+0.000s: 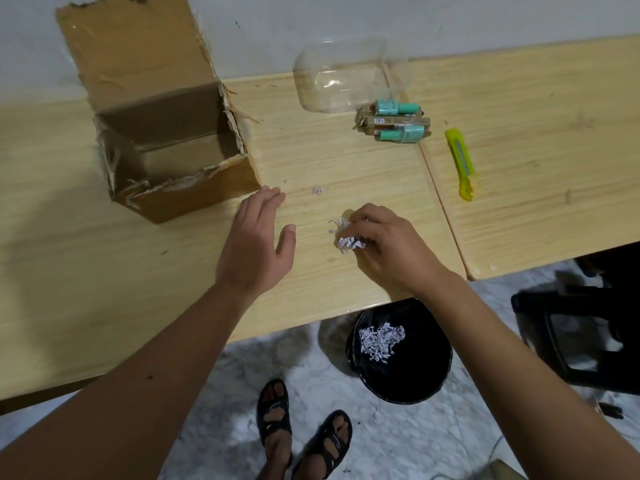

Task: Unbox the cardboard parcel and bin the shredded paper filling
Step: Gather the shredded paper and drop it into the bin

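The open cardboard parcel stands at the back left of the wooden table, its torn flap raised and its inside bare. My right hand grips a clump of shredded paper on the table near the front edge. A few loose shreds lie further back. My left hand hovers flat with straight fingers just right of the parcel, holding nothing. Below the table edge stands a black bin with shredded paper in it.
A clear plastic tub lies at the back, with several teal-capped packaged items in front of it. A yellow box cutter lies on the adjoining table to the right. A black stool stands at the right; my sandalled feet are below.
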Available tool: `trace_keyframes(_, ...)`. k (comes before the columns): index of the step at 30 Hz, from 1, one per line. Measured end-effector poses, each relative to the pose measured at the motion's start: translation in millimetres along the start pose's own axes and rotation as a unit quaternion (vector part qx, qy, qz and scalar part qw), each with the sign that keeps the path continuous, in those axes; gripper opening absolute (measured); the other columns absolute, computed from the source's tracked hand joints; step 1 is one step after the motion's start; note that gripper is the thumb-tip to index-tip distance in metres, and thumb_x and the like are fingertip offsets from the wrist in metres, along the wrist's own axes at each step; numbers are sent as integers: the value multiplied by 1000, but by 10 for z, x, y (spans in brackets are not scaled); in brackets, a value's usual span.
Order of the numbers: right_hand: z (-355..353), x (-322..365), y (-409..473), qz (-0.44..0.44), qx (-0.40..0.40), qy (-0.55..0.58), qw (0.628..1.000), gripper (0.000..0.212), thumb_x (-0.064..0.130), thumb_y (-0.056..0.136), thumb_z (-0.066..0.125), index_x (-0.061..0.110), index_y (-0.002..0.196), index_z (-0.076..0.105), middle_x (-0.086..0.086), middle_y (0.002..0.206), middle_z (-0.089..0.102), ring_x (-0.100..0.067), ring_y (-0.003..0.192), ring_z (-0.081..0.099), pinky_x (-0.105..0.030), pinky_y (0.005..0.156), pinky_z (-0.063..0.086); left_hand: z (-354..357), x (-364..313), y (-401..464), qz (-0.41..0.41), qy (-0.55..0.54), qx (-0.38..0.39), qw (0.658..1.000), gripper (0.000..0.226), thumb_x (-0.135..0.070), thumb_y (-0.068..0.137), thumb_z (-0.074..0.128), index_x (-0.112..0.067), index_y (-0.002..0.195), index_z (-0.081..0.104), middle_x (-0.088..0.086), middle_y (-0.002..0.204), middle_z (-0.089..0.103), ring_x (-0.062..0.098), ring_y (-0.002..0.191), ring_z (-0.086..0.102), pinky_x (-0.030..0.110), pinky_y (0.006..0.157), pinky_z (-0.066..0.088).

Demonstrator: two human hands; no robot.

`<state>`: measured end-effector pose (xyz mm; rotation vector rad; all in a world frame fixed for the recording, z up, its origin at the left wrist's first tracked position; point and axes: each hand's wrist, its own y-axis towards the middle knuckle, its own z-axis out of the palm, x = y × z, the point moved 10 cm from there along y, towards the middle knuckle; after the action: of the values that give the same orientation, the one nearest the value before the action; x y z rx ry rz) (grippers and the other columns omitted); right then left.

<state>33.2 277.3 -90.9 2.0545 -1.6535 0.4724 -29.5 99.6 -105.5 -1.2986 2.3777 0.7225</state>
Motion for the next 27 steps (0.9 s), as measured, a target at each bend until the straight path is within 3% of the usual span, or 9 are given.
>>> trace_keyframes(5,-72,-41,117,36,-24,60,997,24,-4,82,74,13,99,79,12,100,62,9,85,57,-3,78,40,15,11,7,-8,-9,7,1000,48,-18,95,62,1,139,55,14,140,57,27,138,48,44,115,42)
trace_keyframes(10,-164,-126,452,79,-77,91,990,14,7,90,70,17,98,76,1,101,68,-12,92,67,-27,80,54,34,17,19,-24,-17,23,999,49,-21,95,61,-2,140,54,11,142,55,25,140,45,42,116,40)
trace_keyframes(15,-2,-91,716,78,-11,93,992,29,11,91,65,15,119,72,-3,115,65,-18,104,65,-37,92,54,48,14,23,-36,-21,36,998,50,-22,96,60,-4,142,53,9,144,53,23,142,43,41,117,39)
trace_keyframes(18,116,-51,773,72,49,87,992,50,12,82,60,20,131,68,-1,122,59,-25,112,59,-38,99,50,56,24,22,-40,-25,43,998,50,-23,97,59,-4,142,52,9,145,52,23,143,41,41,117,38)
trace_keyframes(21,211,-19,780,73,113,58,989,57,17,80,60,26,136,65,-1,128,52,-26,113,49,-34,99,42,57,38,15,-42,-25,46,998,50,-24,97,58,-4,142,52,8,145,51,23,144,40,41,118,37)
trace_keyframes(27,201,71,601,20,170,1,985,61,51,78,69,26,134,66,4,130,51,-21,114,46,-32,98,42,46,59,17,-40,-18,44,998,50,-25,97,59,-5,143,52,7,146,51,22,144,40,41,119,37)
